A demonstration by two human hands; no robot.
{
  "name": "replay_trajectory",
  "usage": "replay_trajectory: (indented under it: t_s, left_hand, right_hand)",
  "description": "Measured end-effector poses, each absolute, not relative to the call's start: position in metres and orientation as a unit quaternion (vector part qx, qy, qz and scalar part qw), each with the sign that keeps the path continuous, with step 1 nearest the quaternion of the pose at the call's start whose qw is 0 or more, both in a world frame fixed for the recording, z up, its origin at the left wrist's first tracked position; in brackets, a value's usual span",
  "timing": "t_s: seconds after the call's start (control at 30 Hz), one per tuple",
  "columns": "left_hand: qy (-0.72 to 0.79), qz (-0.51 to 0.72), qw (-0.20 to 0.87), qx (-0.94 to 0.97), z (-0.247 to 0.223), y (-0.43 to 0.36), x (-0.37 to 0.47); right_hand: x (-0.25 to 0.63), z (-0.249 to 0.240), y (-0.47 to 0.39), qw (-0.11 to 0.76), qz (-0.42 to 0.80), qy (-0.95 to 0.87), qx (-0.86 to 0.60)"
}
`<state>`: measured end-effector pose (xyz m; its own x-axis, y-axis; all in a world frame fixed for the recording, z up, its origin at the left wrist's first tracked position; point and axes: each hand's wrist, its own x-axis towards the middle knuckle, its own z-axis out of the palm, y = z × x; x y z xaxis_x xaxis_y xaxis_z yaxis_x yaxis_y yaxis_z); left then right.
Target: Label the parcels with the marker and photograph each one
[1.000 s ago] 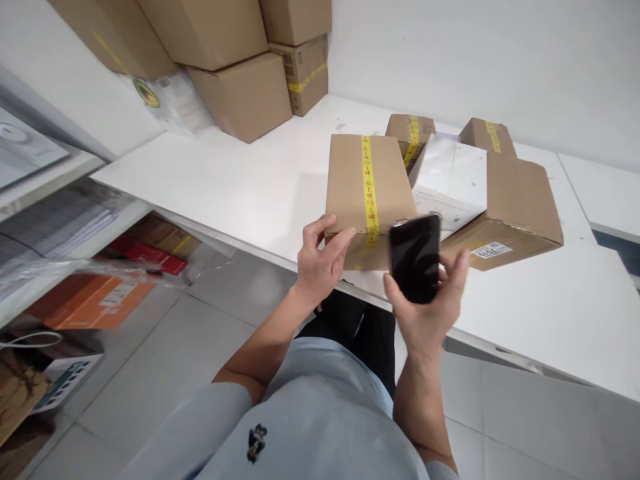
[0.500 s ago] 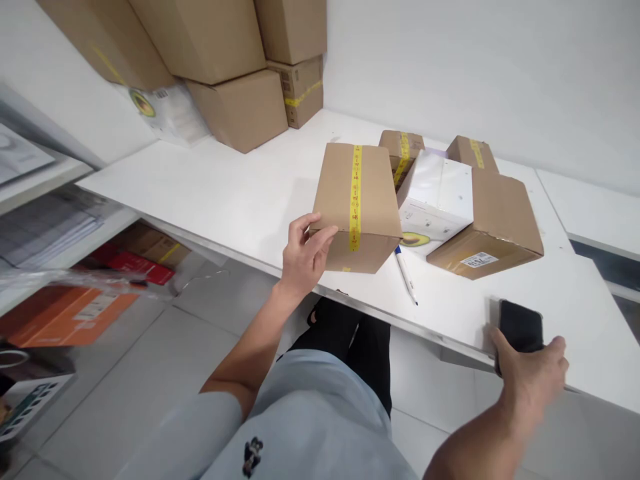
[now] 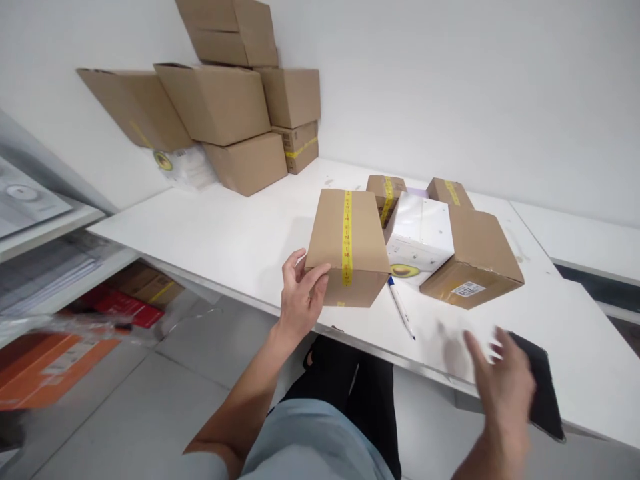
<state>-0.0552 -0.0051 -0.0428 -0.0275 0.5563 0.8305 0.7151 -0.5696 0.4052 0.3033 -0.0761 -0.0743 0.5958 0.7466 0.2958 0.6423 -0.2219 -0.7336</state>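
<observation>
My left hand (image 3: 300, 300) grips the near left corner of a brown cardboard box (image 3: 347, 243) sealed with yellow tape, which stands on the white table (image 3: 230, 230). My right hand (image 3: 503, 387), blurred and with fingers spread, hovers above the table's front edge and holds nothing. A black phone (image 3: 543, 393) lies flat on the table just right of that hand, jutting over the edge. A white pen with a blue cap (image 3: 400, 308) lies between the taped box and my right hand.
Behind the taped box sit a white box with an avocado picture (image 3: 420, 233), a larger brown box with a label (image 3: 475, 257) and two small taped boxes (image 3: 385, 190). Several cardboard boxes (image 3: 225, 107) are stacked at the far left corner. Shelves (image 3: 45, 267) stand at left.
My right hand carried the phone from in front of the taped box to the right, laid it on the table edge and let go. My left hand stayed on the box.
</observation>
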Motion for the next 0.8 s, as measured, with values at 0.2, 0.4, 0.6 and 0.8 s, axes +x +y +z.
replay_trajectory:
  t_s: [0.2, 0.4, 0.6, 0.8]
  left_hand:
    - [-0.492, -0.54, 0.044, -0.681, -0.046, -0.007, -0.061]
    - [-0.535, -0.549, -0.039, -0.641, -0.04, -0.007, -0.092]
    - [-0.51, -0.537, -0.045, -0.671, -0.038, 0.006, -0.092]
    - [-0.463, -0.531, -0.032, -0.709, -0.038, 0.02, -0.076]
  right_hand:
    - [0.159, -0.054, -0.029, 0.396, 0.28, -0.6, -0.636]
    - [0.106, -0.061, -0.01, 0.344, 0.256, -0.668, -0.608]
    - [0.109, -0.064, -0.014, 0.337, 0.211, -0.666, -0.632]
    - [0.122, -0.066, -0.018, 0.365, 0.196, -0.632, -0.655]
